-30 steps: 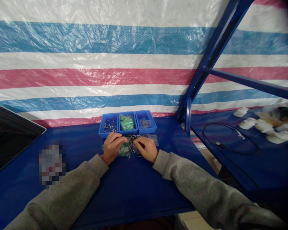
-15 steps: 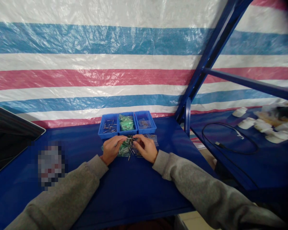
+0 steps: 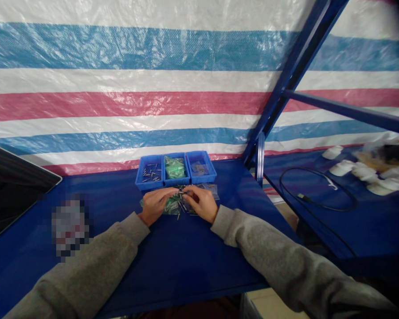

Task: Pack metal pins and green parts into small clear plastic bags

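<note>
My left hand [image 3: 155, 203] and my right hand [image 3: 201, 201] meet over a small pile of metal pins and green pieces [image 3: 177, 204] on the blue table [image 3: 173, 257]. The fingertips of both hands pinch together at the pile's far edge, on a small part that I cannot make out. Just beyond the hands stand three blue bins: the left bin [image 3: 149, 173] holds metal pins, the middle bin [image 3: 174, 169] green pieces, the right bin [image 3: 201, 168] small clear bags. Several clear bags [image 3: 211, 189] lie by my right hand.
A dark screen [image 3: 9, 186] lies at the table's left end, with a blurred-out patch [image 3: 71, 223] near it. A blue steel frame [image 3: 279, 97] rises on the right. Beyond it, a second blue table carries a black cable [image 3: 314, 188] and white parts [image 3: 359, 170]. A striped tarp hangs behind.
Both hands have lifted from the pile and brought their fingertips together at its far edge. The view has tilted slightly.
</note>
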Tool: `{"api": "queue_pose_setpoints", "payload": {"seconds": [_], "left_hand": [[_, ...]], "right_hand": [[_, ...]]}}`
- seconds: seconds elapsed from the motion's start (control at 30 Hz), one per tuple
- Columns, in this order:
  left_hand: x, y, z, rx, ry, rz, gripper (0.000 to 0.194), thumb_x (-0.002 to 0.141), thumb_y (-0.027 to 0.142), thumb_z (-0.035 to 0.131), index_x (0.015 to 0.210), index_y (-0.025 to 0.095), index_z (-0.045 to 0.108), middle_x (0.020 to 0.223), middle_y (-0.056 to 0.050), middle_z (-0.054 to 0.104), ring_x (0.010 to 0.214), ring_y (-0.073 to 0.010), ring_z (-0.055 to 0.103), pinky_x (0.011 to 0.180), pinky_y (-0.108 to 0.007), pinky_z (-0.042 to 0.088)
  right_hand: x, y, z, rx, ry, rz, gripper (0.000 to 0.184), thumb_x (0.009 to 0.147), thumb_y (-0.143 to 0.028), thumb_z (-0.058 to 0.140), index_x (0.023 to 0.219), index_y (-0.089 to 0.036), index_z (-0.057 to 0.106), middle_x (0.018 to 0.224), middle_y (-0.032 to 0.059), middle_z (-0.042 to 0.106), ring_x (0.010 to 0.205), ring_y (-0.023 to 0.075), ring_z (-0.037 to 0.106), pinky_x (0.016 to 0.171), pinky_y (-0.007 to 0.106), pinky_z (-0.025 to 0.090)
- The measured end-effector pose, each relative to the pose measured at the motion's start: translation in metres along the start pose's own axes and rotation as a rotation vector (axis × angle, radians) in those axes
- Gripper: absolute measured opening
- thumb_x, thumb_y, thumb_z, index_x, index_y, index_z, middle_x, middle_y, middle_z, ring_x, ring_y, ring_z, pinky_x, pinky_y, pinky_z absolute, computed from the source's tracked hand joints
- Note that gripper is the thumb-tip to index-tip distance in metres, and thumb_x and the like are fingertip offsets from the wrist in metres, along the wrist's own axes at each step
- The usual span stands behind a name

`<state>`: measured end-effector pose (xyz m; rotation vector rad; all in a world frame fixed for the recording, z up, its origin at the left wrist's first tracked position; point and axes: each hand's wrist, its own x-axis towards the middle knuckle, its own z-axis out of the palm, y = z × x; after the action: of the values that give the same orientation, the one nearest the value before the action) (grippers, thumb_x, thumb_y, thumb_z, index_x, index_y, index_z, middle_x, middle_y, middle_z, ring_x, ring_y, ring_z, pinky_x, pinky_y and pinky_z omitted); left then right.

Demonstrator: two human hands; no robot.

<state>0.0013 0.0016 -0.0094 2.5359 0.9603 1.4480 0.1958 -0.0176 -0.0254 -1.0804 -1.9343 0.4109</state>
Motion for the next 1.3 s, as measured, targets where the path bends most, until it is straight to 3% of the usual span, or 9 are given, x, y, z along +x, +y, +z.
{"api": "queue_pose_setpoints", "payload": {"seconds": [0.43, 0.77, 1.3], "left_hand": [[0.0015, 0.0003, 0.0019, 0.008, -0.02, -0.009, 0.016, 0.086, 0.022, 0.053, 0.088, 0.02, 0.068, 0.085, 0.001, 0.071, 0.076, -0.0121, 0.067, 0.075, -0.022, 0.054], [0.0027, -0.0025, 0.0033, 0.045, -0.099, -0.013, 0.013, 0.084, 0.024, 0.055, 0.09, 0.019, 0.066, 0.085, -0.001, 0.07, 0.077, -0.0126, 0.066, 0.075, -0.023, 0.052], [0.002, -0.0015, 0.0014, 0.084, -0.12, -0.002, 0.014, 0.086, 0.027, 0.053, 0.083, 0.017, 0.063, 0.074, -0.002, 0.067, 0.068, -0.0116, 0.062, 0.067, -0.022, 0.047]], "right_hand": [[0.0004, 0.0015, 0.0001, -0.019, -0.019, 0.016, 0.012, 0.089, -0.029, 0.047, 0.091, -0.021, 0.055, 0.063, -0.0028, 0.056, 0.058, 0.011, 0.053, 0.058, 0.02, 0.037], [-0.0006, -0.0006, -0.0022, -0.032, -0.005, 0.028, 0.018, 0.092, -0.031, 0.038, 0.092, -0.021, 0.053, 0.069, -0.0005, 0.06, 0.061, 0.0123, 0.056, 0.061, 0.021, 0.039], [0.0004, -0.0006, -0.0023, -0.047, -0.016, -0.045, 0.024, 0.092, -0.031, 0.039, 0.084, -0.019, 0.058, 0.069, 0.001, 0.06, 0.065, 0.0127, 0.056, 0.064, 0.022, 0.039]]}}
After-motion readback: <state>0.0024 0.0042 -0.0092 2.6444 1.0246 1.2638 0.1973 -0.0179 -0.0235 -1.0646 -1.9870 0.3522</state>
